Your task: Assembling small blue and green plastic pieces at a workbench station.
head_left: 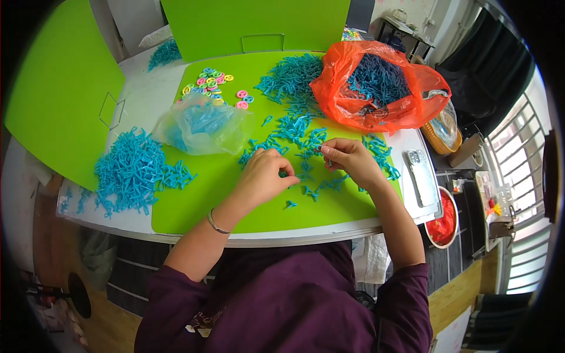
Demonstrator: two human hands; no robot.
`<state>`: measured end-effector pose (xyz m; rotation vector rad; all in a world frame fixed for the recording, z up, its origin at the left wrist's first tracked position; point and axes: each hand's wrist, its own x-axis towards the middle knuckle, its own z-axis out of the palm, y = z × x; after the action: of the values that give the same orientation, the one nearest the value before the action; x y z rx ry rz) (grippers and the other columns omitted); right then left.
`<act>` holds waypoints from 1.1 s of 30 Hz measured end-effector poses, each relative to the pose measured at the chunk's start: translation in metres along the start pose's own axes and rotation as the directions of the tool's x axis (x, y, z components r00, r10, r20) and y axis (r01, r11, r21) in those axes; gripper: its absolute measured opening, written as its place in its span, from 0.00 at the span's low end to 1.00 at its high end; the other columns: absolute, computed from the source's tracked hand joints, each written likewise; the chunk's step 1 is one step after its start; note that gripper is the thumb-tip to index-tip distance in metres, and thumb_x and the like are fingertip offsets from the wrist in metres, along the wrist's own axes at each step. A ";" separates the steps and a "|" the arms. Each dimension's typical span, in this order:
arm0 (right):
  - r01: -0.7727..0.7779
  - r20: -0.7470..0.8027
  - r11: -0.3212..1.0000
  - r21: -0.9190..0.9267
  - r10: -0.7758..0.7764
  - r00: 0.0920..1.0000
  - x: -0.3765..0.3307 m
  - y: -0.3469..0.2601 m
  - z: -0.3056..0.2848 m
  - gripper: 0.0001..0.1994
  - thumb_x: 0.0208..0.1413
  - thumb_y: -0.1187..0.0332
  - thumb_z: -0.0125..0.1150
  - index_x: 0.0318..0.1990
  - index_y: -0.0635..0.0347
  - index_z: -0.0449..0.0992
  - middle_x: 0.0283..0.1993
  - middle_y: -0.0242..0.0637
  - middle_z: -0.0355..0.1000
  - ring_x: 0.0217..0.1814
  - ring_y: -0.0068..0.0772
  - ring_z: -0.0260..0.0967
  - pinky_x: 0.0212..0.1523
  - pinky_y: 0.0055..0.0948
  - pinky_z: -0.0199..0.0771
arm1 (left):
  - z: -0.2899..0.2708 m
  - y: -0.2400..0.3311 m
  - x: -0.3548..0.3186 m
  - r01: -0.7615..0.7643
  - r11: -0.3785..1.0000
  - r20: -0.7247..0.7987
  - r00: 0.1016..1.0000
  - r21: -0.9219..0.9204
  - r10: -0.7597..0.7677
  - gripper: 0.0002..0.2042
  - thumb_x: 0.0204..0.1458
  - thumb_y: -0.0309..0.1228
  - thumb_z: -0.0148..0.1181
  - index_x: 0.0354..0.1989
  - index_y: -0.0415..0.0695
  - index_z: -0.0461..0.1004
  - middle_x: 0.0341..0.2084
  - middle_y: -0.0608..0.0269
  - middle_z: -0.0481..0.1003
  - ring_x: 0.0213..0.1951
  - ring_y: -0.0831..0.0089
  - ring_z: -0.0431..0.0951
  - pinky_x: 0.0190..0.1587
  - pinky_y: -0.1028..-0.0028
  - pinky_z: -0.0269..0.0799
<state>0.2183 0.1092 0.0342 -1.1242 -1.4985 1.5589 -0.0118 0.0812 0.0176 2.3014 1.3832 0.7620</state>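
blue plastic pieces (pixel 294 132) are scattered all over the green mat (pixel 200 206) on the bench (pixel 144 106), right in arm's reach — makes sense, both hands work dead centre. left hand (pixel 265 176) has its grip pinched round one small blue piece (pixel 283 174), held low over the mat. right hand (pixel 349 157) is closed on another bit, though it's too small to make out how it sits in the fingers. the big sorted-looking heap of blue pieces (pixel 129 170) sits off to the left edge, out of the way, while the orange bag (pixel 376 85) lies open at the back right with more blue stuff inside. clear bag (pixel 203 123) and a few coloured rings (pixel 215 82) sit behind. phone (pixel 421 173) is parked off the mat on the right.
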 end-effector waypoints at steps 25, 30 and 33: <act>0.265 -0.074 0.916 -0.300 -0.299 0.951 -0.008 0.001 0.023 0.08 0.52 0.70 0.60 0.34 0.68 0.76 0.28 0.31 0.68 0.26 0.18 0.68 0.27 0.18 0.69 | -0.008 0.004 0.013 0.324 0.083 0.298 0.926 -0.942 -0.233 0.16 0.54 0.31 0.55 0.51 0.42 0.68 0.38 0.63 0.76 0.32 0.80 0.76 0.34 0.83 0.72; 0.365 -0.030 0.813 -0.454 -0.424 0.905 -0.010 0.001 0.023 0.06 0.50 0.72 0.62 0.33 0.66 0.76 0.27 0.33 0.68 0.25 0.22 0.69 0.27 0.20 0.68 | -0.005 0.004 0.014 0.280 0.150 0.242 0.942 -0.948 -0.232 0.16 0.55 0.29 0.54 0.51 0.39 0.68 0.37 0.60 0.76 0.32 0.80 0.76 0.35 0.82 0.72; 0.510 0.042 0.581 -0.634 -0.632 0.773 -0.010 0.001 0.026 0.05 0.49 0.74 0.62 0.32 0.65 0.76 0.26 0.34 0.69 0.25 0.24 0.69 0.26 0.23 0.68 | 0.003 0.006 0.013 0.129 0.401 0.050 0.978 -0.907 -0.201 0.15 0.55 0.27 0.53 0.49 0.34 0.67 0.34 0.59 0.77 0.30 0.80 0.76 0.34 0.82 0.73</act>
<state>0.1983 0.0902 0.0336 -0.9180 -2.0413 0.4811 -0.0009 0.0899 0.0225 1.2274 0.8121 1.1569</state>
